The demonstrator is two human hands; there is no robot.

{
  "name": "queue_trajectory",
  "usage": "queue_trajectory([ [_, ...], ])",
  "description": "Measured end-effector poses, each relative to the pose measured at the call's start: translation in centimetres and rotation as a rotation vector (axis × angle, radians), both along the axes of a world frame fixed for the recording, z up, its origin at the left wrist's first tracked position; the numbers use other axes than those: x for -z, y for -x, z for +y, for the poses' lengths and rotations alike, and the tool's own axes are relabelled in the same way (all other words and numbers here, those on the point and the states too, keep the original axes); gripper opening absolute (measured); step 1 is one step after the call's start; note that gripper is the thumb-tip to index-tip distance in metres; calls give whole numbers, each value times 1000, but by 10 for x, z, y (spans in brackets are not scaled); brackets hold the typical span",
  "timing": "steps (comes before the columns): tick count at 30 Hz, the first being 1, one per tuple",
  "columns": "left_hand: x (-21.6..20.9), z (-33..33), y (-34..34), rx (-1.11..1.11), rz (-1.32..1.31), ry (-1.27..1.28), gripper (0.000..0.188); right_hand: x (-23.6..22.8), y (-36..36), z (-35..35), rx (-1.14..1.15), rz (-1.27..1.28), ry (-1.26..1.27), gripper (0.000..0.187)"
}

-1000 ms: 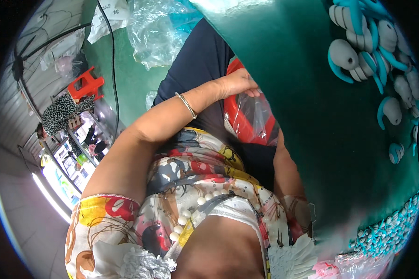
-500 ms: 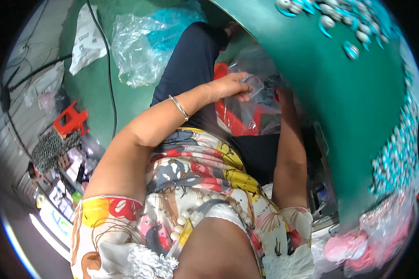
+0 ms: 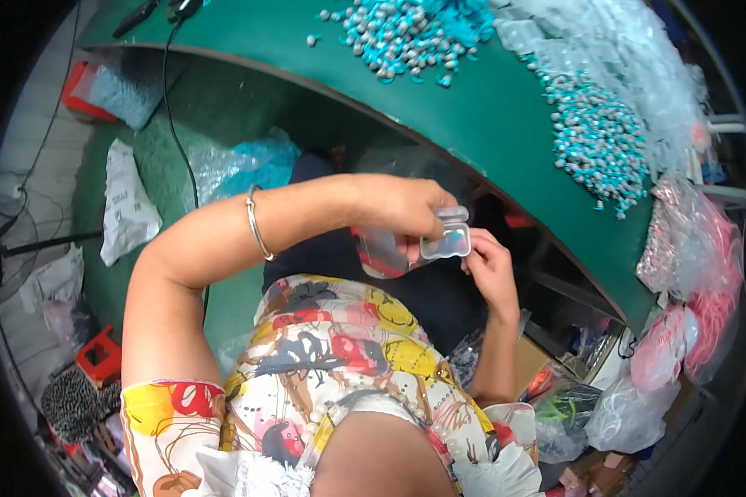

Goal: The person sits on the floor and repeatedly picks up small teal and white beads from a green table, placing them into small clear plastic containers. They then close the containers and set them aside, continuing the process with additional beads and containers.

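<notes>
Beside near edge of green table (image 3: 501, 137), clear case (image 3: 446, 246) is pinched by left hand (image 3: 413, 209); right hand (image 3: 495, 269) is now brought to case, its grip unclear: both hands occupied.

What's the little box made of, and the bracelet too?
The little box looks like clear, glossy plastic: it's see-through with shiny edges. The bracelet is probably polished, silvery metal, because bright highlights follow its curve.

That little clear plastic case (image 3: 446, 243) over there is pinched in the left hand (image 3: 416, 214), lid (image 3: 452, 214) open, a teal speck showing through, its edge beside the right hand (image 3: 491, 269)
</notes>
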State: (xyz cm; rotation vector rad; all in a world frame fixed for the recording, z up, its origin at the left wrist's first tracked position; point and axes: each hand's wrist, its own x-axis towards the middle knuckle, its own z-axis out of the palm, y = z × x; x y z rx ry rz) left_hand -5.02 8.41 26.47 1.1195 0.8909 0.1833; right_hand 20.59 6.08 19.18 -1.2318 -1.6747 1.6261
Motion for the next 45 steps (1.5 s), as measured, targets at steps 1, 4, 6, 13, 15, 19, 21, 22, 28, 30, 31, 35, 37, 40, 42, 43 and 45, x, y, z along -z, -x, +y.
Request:
queue_trajectory([
  [1,-18,10,1,22,25,-64,30,-26,-2,-1,-12,2,-84,23],
  [4,-47,48,-3,39,103,-238,30,-80,-9,10,28,42,-287,24],
  [6,-60,73,-8,-17,155,-334,28,-107,-6,29,99,-61,-419,23],
  [13,-41,136,-19,37,473,-493,33,-93,19,99,60,-339,-821,20],
  [15,-31,143,-23,80,509,-518,32,-88,22,107,27,-384,-858,20],
  [19,-24,141,-21,52,522,-585,39,-74,24,118,-10,-433,-925,20],
  [21,-24,137,-19,2,528,-656,44,-73,26,119,-5,-448,-932,19],
  [22,-26,133,-15,-23,530,-705,47,-75,27,118,-3,-452,-939,17],
  [28,4,99,-4,-357,369,-1159,57,-81,27,113,109,-412,-978,17],
  [30,1,79,-2,-467,301,-1161,58,-88,28,108,149,-404,-891,18],
  [31,-3,69,-1,-503,273,-1130,61,-93,30,104,166,-403,-821,19],
  [35,9,52,2,-556,191,-1200,65,-86,29,100,157,-174,-622,19],
  [37,12,51,1,-535,221,-1229,64,-85,33,98,161,-117,-578,20],
  [40,13,53,0,-513,258,-1290,61,-86,43,97,150,-108,-608,21],
  [42,14,55,-2,-525,265,-1330,59,-88,47,98,137,-182,-683,22],
  [43,16,55,-3,-542,263,-1346,58,-89,49,98,128,-244,-732,23],
  [45,18,55,-3,-567,256,-1372,54,-87,53,99,127,-299,-804,25],
])
